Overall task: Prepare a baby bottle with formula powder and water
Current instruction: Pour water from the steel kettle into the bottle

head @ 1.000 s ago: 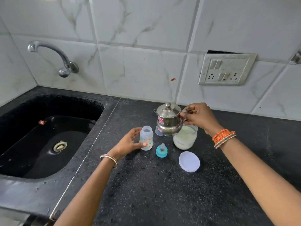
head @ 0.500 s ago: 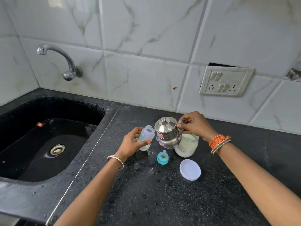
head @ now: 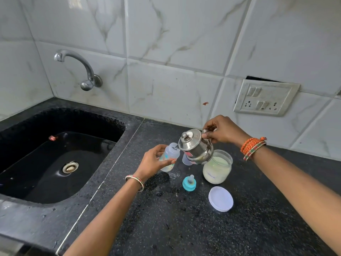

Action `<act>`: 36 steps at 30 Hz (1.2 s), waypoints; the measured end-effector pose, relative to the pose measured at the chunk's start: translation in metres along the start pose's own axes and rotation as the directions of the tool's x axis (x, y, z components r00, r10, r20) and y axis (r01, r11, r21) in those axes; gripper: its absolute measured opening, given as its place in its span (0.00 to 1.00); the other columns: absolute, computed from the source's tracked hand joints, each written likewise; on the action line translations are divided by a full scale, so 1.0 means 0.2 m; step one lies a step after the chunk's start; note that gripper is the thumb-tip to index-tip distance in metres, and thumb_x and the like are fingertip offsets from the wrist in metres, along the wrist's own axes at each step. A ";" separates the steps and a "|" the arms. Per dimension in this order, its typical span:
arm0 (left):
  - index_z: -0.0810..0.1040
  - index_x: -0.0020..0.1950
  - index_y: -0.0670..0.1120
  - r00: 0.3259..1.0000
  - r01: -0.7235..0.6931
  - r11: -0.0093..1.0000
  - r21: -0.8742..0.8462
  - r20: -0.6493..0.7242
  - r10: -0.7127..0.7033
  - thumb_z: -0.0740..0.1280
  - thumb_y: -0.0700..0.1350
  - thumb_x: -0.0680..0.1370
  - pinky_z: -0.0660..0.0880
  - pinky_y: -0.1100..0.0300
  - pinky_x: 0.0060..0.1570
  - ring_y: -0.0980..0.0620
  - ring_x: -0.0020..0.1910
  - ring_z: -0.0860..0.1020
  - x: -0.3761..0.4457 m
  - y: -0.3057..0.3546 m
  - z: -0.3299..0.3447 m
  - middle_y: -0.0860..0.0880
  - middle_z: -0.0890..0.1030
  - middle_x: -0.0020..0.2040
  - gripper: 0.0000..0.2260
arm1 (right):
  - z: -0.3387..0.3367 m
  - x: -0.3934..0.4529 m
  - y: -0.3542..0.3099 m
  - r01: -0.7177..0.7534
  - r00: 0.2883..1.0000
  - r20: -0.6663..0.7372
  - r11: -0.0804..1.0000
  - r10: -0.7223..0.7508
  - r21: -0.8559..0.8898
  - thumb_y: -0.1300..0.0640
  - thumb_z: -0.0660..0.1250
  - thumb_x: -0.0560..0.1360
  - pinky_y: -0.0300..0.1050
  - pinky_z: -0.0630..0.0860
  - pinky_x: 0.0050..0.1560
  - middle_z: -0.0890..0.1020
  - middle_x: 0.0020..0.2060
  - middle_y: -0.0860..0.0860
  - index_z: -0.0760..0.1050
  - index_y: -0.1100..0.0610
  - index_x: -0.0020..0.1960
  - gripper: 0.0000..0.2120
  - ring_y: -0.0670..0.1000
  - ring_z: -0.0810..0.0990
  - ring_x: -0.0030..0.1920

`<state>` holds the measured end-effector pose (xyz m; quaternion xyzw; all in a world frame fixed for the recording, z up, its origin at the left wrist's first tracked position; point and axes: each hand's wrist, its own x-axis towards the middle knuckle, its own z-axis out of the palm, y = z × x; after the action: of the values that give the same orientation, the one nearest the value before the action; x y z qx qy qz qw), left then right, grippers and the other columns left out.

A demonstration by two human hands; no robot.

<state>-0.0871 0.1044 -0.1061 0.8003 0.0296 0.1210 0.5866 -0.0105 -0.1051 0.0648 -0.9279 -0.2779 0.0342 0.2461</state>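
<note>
Fingers of left hand (head: 154, 159) grip tilted bottle (head: 169, 157); right hand (head: 220, 131) grips steel kettle (head: 196, 147)

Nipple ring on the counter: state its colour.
Teal, with a clear nipple; the nipple ring shows in the head view.
</note>
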 end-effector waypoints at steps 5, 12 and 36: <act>0.76 0.61 0.49 1.000 0.006 1.000 0.019 -0.002 -0.006 0.77 0.49 0.67 0.74 0.61 0.58 0.57 0.56 0.78 0.00 -0.01 0.01 0.52 0.81 0.56 0.24 | -0.03 0.03 -0.05 0.023 0.999 0.037 0.998 -0.020 -0.060 0.62 0.74 0.70 0.54 0.80 0.53 0.81 0.41 0.53 0.82 0.63 0.49 0.09 0.52 0.80 0.42; 0.76 0.61 0.47 1.000 0.009 1.000 0.006 -0.001 -0.009 0.77 0.49 0.67 0.73 0.64 0.57 0.57 0.56 0.78 0.00 0.00 0.03 0.52 0.81 0.57 0.24 | -0.04 0.05 -0.08 0.030 0.998 0.055 0.995 -0.025 -0.097 0.63 0.74 0.70 0.51 0.80 0.53 0.81 0.42 0.53 0.81 0.63 0.50 0.09 0.51 0.79 0.44; 0.76 0.60 0.48 0.999 0.030 0.999 0.010 0.013 -0.031 0.78 0.47 0.67 0.73 0.61 0.60 0.58 0.56 0.78 -0.01 -0.02 0.02 0.52 0.81 0.56 0.24 | -0.05 0.05 -0.07 0.057 0.998 0.031 0.990 -0.053 -0.129 0.62 0.75 0.69 0.50 0.80 0.50 0.82 0.40 0.53 0.82 0.62 0.47 0.08 0.52 0.81 0.44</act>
<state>-0.0884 0.1008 -0.1125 0.8034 0.0386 0.1067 0.5846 -0.0062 -0.0938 0.0813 -0.9334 -0.3084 0.0218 0.1823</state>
